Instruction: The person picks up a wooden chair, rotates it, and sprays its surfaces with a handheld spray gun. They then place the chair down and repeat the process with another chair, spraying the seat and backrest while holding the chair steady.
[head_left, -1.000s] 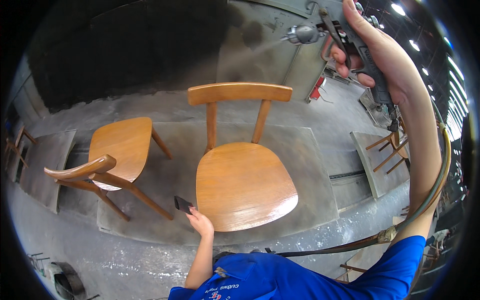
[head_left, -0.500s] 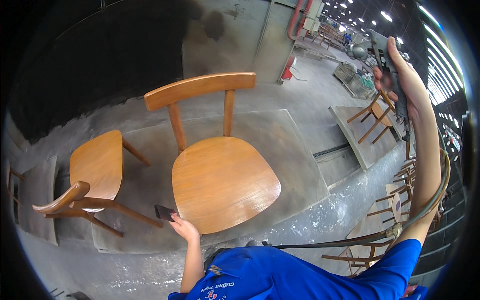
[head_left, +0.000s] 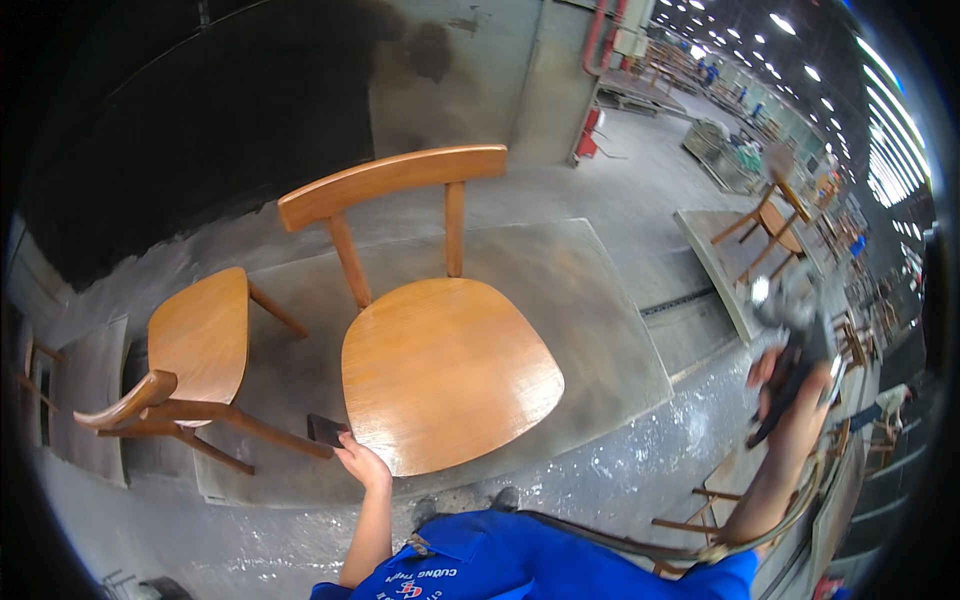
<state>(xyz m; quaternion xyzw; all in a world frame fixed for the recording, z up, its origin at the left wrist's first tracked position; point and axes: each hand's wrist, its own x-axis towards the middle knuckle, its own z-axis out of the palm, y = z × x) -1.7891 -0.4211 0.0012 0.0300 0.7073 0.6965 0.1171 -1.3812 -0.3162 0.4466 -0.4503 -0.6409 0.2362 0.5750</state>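
Observation:
A wooden chair [head_left: 450, 370] with a rounded seat and curved back rail stands upright in front of me. At the near left edge of its seat, my left hand [head_left: 362, 465] is closed on a small dark flat block [head_left: 324, 431], whose exact kind I cannot make out. My right hand [head_left: 800, 390], smeared by motion, is wrapped round a spray gun [head_left: 800, 305] out to the right, apart from the chair. A hose [head_left: 640, 545] runs along my right arm. A second wooden chair [head_left: 200, 335] lies tipped over to the left of the first.
Both chairs rest on a large grey board [head_left: 560, 260] on the floor. Another chair [head_left: 768, 222] stands on a board at the right. A dark-stained wall [head_left: 220, 130] rises behind. More chair frames [head_left: 690, 525] lie at the lower right, and distant people are beyond.
My right hand has swung down with the spray gun, from high at the upper right to lower beside me. My left hand stays by the seat edge with the dark block.

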